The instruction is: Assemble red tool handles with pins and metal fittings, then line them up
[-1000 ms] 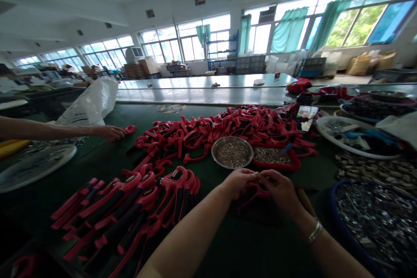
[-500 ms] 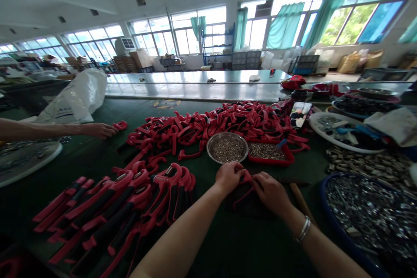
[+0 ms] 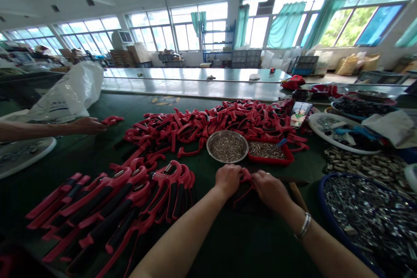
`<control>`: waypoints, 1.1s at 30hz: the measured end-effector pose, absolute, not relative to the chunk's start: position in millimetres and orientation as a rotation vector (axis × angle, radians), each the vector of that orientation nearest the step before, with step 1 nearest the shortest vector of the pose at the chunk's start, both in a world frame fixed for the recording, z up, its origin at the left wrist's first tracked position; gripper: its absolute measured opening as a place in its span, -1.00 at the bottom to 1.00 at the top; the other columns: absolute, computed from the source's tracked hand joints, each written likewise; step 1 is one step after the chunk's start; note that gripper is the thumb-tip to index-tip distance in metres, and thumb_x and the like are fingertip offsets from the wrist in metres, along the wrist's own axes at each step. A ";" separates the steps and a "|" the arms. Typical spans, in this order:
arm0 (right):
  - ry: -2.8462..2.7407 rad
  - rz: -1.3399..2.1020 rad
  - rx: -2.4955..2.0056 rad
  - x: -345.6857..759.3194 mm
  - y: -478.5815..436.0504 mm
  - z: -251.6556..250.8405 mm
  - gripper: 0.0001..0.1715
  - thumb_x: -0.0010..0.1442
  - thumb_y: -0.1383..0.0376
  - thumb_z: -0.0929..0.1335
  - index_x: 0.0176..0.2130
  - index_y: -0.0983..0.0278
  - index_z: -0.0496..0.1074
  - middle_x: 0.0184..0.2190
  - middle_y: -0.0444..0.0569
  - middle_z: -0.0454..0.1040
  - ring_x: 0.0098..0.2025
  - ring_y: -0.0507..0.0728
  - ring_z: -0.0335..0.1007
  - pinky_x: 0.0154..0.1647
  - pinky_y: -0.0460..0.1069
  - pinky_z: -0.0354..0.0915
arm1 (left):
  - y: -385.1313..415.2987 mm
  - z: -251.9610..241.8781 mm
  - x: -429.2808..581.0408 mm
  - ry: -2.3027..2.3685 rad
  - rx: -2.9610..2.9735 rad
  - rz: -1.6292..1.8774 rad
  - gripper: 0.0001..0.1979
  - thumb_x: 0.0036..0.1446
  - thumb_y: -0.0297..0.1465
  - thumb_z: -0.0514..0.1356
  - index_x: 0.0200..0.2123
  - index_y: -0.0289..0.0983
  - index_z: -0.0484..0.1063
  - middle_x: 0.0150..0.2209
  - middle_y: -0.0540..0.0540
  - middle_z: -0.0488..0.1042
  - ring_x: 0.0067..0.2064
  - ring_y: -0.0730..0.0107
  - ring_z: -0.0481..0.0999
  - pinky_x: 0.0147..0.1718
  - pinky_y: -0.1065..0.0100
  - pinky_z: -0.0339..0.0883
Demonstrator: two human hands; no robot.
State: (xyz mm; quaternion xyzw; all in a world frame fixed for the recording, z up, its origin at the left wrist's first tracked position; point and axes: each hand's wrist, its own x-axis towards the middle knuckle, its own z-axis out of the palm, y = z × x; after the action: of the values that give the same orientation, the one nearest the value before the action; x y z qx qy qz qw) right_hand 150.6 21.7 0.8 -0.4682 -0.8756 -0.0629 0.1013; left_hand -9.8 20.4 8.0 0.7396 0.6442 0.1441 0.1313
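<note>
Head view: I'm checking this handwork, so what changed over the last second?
The left hand and right hand have dropped slightly, staying on the red plastic handle between them. The phone screen shows a different picture, and the whole view has shifted slightly. The heap of red handles and the steel bowl stayed put.

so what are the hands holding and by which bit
The left hand and right hand hold a red plastic handle by its curved end; their fingers hide the exact grip.
</note>
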 end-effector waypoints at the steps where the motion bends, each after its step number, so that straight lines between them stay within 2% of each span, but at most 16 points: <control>1: -2.623 -0.272 -1.380 147.8 19.4 2.5 -0.75 0.13 0.50 0.19 -0.29 0.32 0.40 -0.40 0.03 0.41 -0.39 0.10 0.35 -0.45 -0.08 0.20 | 20.4 7.8 -9.8 1.872 2.148 0.432 -0.78 0.17 -0.28 0.02 -0.26 -0.16 0.45 -0.22 -0.03 0.48 -0.15 0.37 0.42 -0.22 0.40 0.24; 4: -2.704 -0.469 -1.341 142.9 10.0 3.2 -0.64 0.05 0.59 0.19 -0.22 0.35 0.42 -0.33 0.10 0.44 -0.33 0.15 0.37 -0.43 -0.06 0.25 | 20.8 6.9 -8.4 1.866 2.163 0.518 -0.80 0.16 -0.30 0.04 -0.29 -0.16 0.45 -0.23 -0.02 0.47 -0.16 0.37 0.41 -0.21 0.40 0.24; 8: -2.693 -0.531 -1.363 147.6 -0.9 -7.1 -0.57 0.05 0.58 0.18 -0.13 0.35 0.41 -0.18 0.14 0.45 -0.24 0.19 0.40 -0.48 -0.06 0.30 | 23.5 6.3 -1.2 1.798 2.203 0.611 -0.80 0.13 -0.25 0.08 -0.32 -0.16 0.48 -0.24 -0.01 0.45 -0.17 0.37 0.38 -0.20 0.39 0.24; 14: -2.609 -0.397 -1.372 155.1 -5.5 -14.2 -0.58 0.09 0.47 0.22 -0.04 0.42 0.36 -0.12 0.17 0.43 -0.14 0.20 0.37 -0.18 -0.01 0.32 | 27.6 4.2 7.7 1.759 2.211 0.593 -0.81 0.12 -0.27 0.08 -0.31 -0.15 0.48 -0.23 0.00 0.43 -0.18 0.39 0.39 -0.24 0.41 0.24; 16: -2.611 -0.342 -1.385 153.9 -4.8 -9.7 -0.62 0.11 0.42 0.22 -0.06 0.41 0.37 -0.14 0.17 0.43 -0.17 0.19 0.38 -0.22 -0.01 0.32 | 27.2 3.3 7.1 1.771 2.194 0.603 -0.82 0.12 -0.27 0.09 -0.31 -0.15 0.47 -0.23 0.02 0.43 -0.19 0.40 0.40 -0.25 0.41 0.25; 18: -2.613 -0.290 -1.448 150.9 -2.1 -3.0 -0.69 0.16 0.41 0.18 -0.16 0.36 0.42 -0.24 0.12 0.46 -0.27 0.16 0.41 -0.33 -0.03 0.32 | 26.3 2.9 5.5 1.776 2.182 0.611 -0.82 0.12 -0.26 0.08 -0.31 -0.14 0.47 -0.23 0.02 0.44 -0.20 0.40 0.40 -0.27 0.42 0.25; 21: -2.657 -0.258 -1.525 144.2 5.7 7.3 -0.71 0.14 0.49 0.17 -0.30 0.33 0.44 -0.36 0.09 0.46 -0.37 0.12 0.41 -0.40 -0.07 0.28 | 24.9 3.5 3.1 1.769 2.179 0.593 -0.81 0.12 -0.26 0.08 -0.29 -0.14 0.47 -0.22 0.02 0.44 -0.19 0.40 0.40 -0.26 0.41 0.25; 26: -2.731 -0.254 -1.483 138.5 17.6 10.6 -0.69 0.02 0.60 0.20 -0.29 0.38 0.42 -0.40 0.10 0.45 -0.38 0.13 0.39 -0.36 -0.06 0.27 | 24.5 2.5 0.8 1.732 2.182 0.592 -0.81 0.13 -0.31 0.07 -0.25 -0.11 0.47 -0.22 0.02 0.45 -0.20 0.40 0.40 -0.24 0.40 0.26; 30: -2.671 -0.200 -1.414 147.2 18.0 -0.4 -0.73 0.10 0.54 0.17 -0.27 0.39 0.38 -0.36 0.10 0.43 -0.32 0.13 0.37 -0.27 -0.03 0.26 | 26.4 -2.5 2.1 1.685 2.208 0.670 -0.82 0.12 -0.32 0.09 -0.28 -0.08 0.49 -0.23 0.05 0.46 -0.19 0.41 0.39 -0.23 0.41 0.26; 33: -2.492 -0.026 -1.371 156.7 16.9 -6.3 -0.76 0.16 0.45 0.15 -0.30 0.36 0.36 -0.35 0.08 0.42 -0.32 0.12 0.37 -0.28 -0.02 0.26 | 28.4 -5.5 4.0 1.664 2.233 0.675 -0.84 0.09 -0.30 0.13 -0.30 -0.10 0.50 -0.23 0.05 0.45 -0.18 0.40 0.38 -0.22 0.41 0.26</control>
State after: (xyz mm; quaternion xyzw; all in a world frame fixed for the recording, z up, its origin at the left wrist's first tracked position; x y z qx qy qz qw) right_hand 156.7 16.9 -6.3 -0.4769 -0.8664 -0.0092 0.1481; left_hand 4.0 28.4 -5.5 0.7719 0.5752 0.2333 0.1375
